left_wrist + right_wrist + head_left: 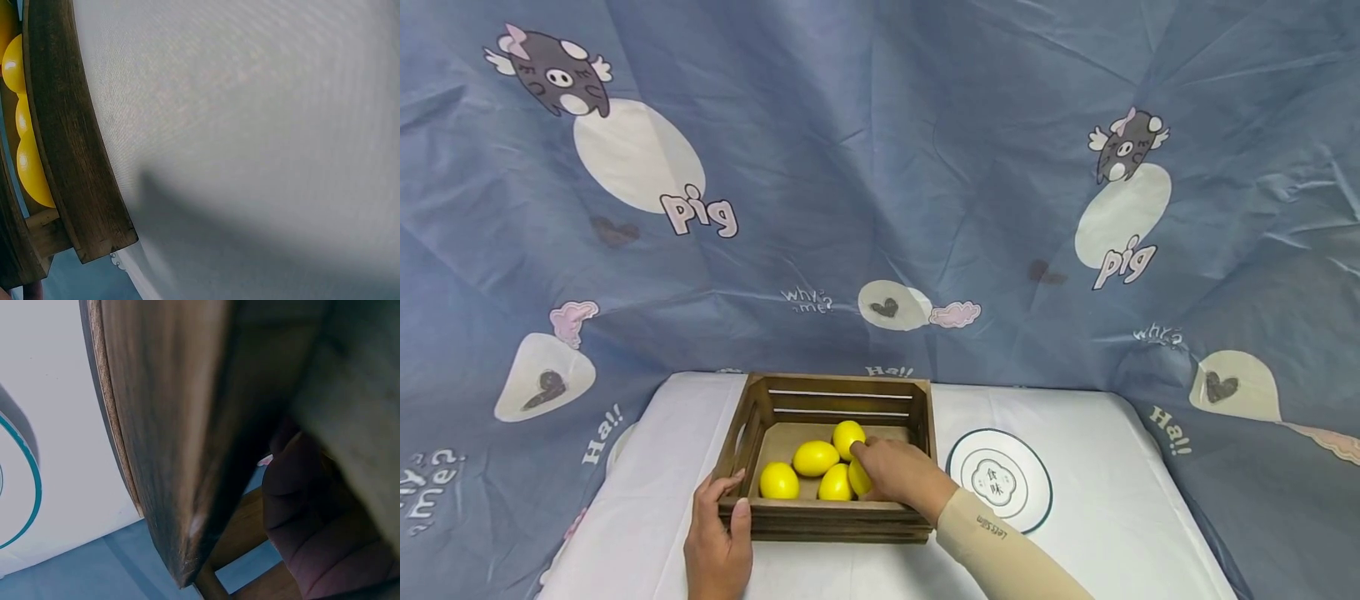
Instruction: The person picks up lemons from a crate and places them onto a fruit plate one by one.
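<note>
A brown slatted wooden crate (pixel 835 523) stands on the white-covered table, with several yellow lemons (pixel 816 458) lying on its floor. My left hand (pixel 718 533) holds the crate's front left corner, fingers over the side rim and thumb at the front. Reaching over the front right part of the crate, my right hand (pixel 898 473) grips a lemon (pixel 858 478) that it partly covers. Other lemons lie right beside it. In the left wrist view, lemons (pixel 34 172) show behind the crate's front slat (pixel 69 125). The right wrist view shows my palm in shadow inside the crate wall (pixel 162 425).
To the right of the crate lies a white plate (pixel 1033 483) with a dark teal rim and printed characters in its middle. A blue cloth (pixel 880 208) with cartoon pigs hangs behind and around the white tabletop (pixel 1120 500).
</note>
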The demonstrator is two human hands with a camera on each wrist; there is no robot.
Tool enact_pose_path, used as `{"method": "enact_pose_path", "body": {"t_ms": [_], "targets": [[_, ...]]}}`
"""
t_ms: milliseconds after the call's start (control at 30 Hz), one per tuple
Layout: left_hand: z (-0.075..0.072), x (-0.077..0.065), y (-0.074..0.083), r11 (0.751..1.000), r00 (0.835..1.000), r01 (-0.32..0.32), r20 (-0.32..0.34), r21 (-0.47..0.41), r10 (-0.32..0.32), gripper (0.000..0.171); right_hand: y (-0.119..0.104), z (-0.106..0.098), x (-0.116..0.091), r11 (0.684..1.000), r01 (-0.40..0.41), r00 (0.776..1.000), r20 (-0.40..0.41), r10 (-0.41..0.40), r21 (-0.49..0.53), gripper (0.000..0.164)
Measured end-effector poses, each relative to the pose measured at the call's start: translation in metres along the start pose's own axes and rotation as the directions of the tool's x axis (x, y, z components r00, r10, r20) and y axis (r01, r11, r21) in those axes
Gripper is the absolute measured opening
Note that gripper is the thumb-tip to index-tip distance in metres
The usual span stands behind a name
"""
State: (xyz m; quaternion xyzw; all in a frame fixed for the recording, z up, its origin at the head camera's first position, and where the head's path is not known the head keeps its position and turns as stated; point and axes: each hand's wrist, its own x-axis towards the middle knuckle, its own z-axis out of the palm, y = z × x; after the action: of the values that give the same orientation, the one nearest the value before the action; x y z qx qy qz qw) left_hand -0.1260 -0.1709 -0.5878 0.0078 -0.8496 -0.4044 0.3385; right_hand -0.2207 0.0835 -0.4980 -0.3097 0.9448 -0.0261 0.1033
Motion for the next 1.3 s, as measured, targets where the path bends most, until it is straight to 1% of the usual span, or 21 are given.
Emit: {"method": "enact_pose_path", "body": {"t_ms": [100, 300, 567, 833, 1033, 1300], "targets": [[0.0003, -0.0001, -0.0004, 1.0, 1.0, 0.0, 0.0, 0.004, 0.0, 0.035, 0.0001, 0.0004, 0.0006, 1.0, -0.007, 1.0, 0.012, 0.007, -0.006, 0.059], [0.0011, 0.0008, -0.0011, 1.0, 1.0, -0.008, 0.0, 0.003, 0.008, 0.035, 0.001, 0.0006, 0.0017, 1.0, -0.008, 1.0, -0.007, 0.008, -0.002, 0.06], [0.0008, -0.0002, -0.0013, 1.0, 1.0, -0.016, -0.003, -0.011, 0.016, 0.035, 0.0003, 0.0018, 0.0006, 1.0, -0.013, 1.0, -0.011, 0.013, -0.002, 0.064], [0.0004, -0.0012, 0.0009, 1.0, 1.0, -0.001, -0.007, -0.011, 0.0, 0.034, 0.0004, 0.0029, 0.0004, 1.0, -0.016, 1.0, -0.012, 0.016, -0.011, 0.064], [0.0015, -0.0009, -0.0012, 1.0, 0.999, -0.019, -0.026, -0.023, 0.018, 0.034, -0.0002, 0.0019, 0.0009, 1.0, -0.014, 1.0, -0.022, 0.013, -0.025, 0.065], [0.0031, -0.0003, -0.0045, 0.999, 0.998, -0.047, -0.038, -0.027, 0.046, 0.034, 0.0002, 0.0009, 0.0011, 1.0, -0.019, 1.0, -0.023, 0.019, -0.002, 0.067]]}}
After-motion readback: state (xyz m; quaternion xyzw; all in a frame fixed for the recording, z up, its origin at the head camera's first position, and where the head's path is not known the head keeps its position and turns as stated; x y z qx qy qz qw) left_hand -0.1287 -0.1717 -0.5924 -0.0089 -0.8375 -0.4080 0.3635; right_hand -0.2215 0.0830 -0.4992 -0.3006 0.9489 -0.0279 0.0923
